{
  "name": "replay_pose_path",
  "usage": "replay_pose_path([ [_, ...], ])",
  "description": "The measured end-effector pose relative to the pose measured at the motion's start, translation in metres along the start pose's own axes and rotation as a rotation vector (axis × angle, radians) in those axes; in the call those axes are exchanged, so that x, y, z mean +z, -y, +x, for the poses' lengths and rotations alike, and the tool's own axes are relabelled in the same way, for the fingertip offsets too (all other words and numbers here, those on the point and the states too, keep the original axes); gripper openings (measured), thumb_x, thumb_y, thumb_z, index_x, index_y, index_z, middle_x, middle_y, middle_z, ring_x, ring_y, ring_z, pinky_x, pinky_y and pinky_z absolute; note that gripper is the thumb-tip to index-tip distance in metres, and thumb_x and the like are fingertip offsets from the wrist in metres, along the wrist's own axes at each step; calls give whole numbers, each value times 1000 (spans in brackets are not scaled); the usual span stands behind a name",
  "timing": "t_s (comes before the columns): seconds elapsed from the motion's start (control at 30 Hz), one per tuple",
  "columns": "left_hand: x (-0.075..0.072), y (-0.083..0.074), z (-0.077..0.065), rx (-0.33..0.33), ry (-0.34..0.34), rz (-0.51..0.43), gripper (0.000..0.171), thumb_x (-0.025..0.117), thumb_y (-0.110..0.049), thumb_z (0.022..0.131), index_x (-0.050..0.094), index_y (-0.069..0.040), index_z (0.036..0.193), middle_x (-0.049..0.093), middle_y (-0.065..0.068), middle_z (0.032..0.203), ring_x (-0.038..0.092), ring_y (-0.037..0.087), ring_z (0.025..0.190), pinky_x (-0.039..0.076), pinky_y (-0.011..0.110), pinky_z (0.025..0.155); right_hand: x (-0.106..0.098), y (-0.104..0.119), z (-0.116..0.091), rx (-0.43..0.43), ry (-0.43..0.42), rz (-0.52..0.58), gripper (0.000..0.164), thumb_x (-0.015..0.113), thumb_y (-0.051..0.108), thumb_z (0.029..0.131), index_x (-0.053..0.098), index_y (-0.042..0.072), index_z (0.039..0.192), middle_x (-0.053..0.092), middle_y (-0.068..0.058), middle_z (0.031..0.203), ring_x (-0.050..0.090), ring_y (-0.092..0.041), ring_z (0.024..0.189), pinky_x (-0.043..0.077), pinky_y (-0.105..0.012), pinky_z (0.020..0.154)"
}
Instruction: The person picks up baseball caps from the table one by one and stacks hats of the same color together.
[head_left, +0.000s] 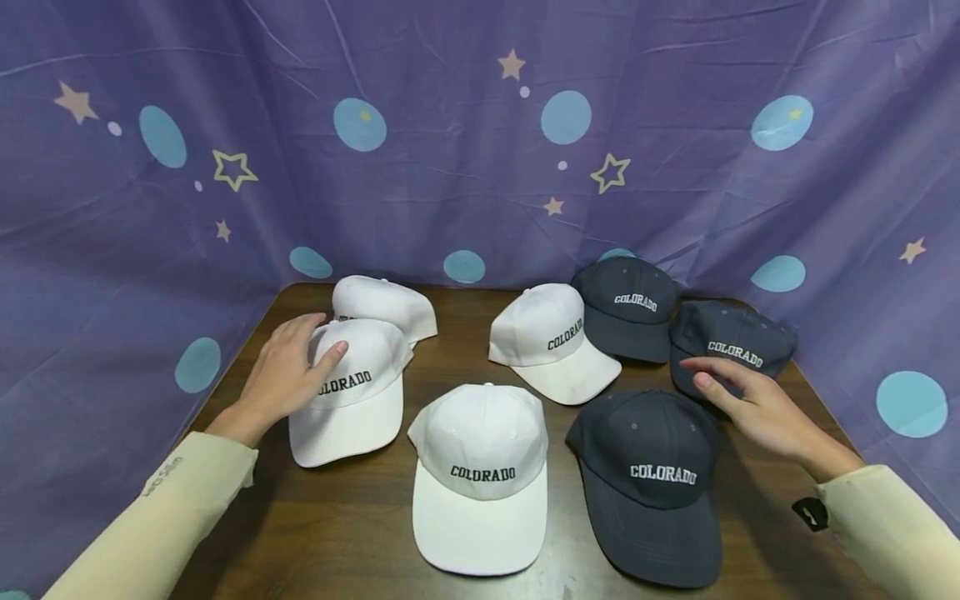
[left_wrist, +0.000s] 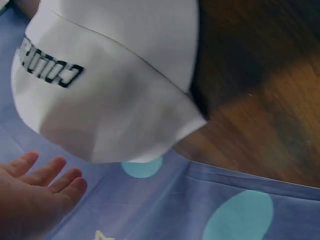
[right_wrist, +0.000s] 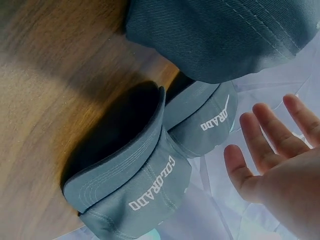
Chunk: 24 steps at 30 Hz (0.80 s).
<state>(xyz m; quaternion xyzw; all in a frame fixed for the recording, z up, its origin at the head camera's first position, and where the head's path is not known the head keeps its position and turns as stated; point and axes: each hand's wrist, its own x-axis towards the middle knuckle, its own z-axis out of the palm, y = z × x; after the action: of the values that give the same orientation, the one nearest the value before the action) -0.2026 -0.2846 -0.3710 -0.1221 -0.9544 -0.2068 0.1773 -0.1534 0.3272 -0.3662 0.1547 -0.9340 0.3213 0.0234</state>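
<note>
At the left, my left hand hovers by the crown of a white cap lettered COLORADO, thumb spread from the fingers. In the left wrist view, a gap shows between the relaxed fingers and a white cap. My right hand is held in the air, fingers loosely extended, overlapping the rightmost dark cap. A dark cap lies in front, left of that hand. The right wrist view shows the right palm holding nothing, beside several dark caps.
Another white cap sits behind the left one. One white cap lies front centre, another farther back against a dark cap. A wooden table bears them all; a purple patterned cloth hangs behind and beside it.
</note>
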Motion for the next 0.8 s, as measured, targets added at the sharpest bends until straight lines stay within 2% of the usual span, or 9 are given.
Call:
replay_pose_path([
  [0.3, 2, 24, 5, -149, 157, 16, 79, 32, -56, 98, 23, 7, 145, 28, 33, 144, 23, 50, 131, 19, 64, 105, -2, 0, -3, 6, -13, 2, 31, 46, 34, 101, 49, 37, 132, 48, 1, 137, 37, -28, 128, 34, -60, 95],
  [0.47, 3, 32, 5, -219, 225, -2, 81, 26, -59, 98, 18, 6, 146, 26, 33, 145, 24, 51, 130, 21, 64, 104, -1, 0, -3, 1, -24, -4, 30, 46, 33, 101, 50, 37, 131, 49, 2, 136, 38, -26, 127, 34, -58, 95],
  [0.6, 4, 34, 5, -227, 235, -17, 80, 26, -59, 99, 20, 5, 146, 28, 33, 144, 26, 51, 129, 23, 64, 103, -1, 1, -3, -9, -31, -3, 30, 47, 33, 101, 50, 36, 131, 49, 2, 136, 38, -24, 127, 35, -57, 95],
  [0.8, 2, 35, 8, -221, 178, -31, 82, 40, -58, 96, 29, 9, 141, 36, 35, 132, 36, 50, 119, 30, 65, 97, 0, 0, -3, -6, -29, -1, 30, 47, 33, 101, 51, 36, 131, 49, 1, 136, 37, -25, 127, 34, -58, 95],
])
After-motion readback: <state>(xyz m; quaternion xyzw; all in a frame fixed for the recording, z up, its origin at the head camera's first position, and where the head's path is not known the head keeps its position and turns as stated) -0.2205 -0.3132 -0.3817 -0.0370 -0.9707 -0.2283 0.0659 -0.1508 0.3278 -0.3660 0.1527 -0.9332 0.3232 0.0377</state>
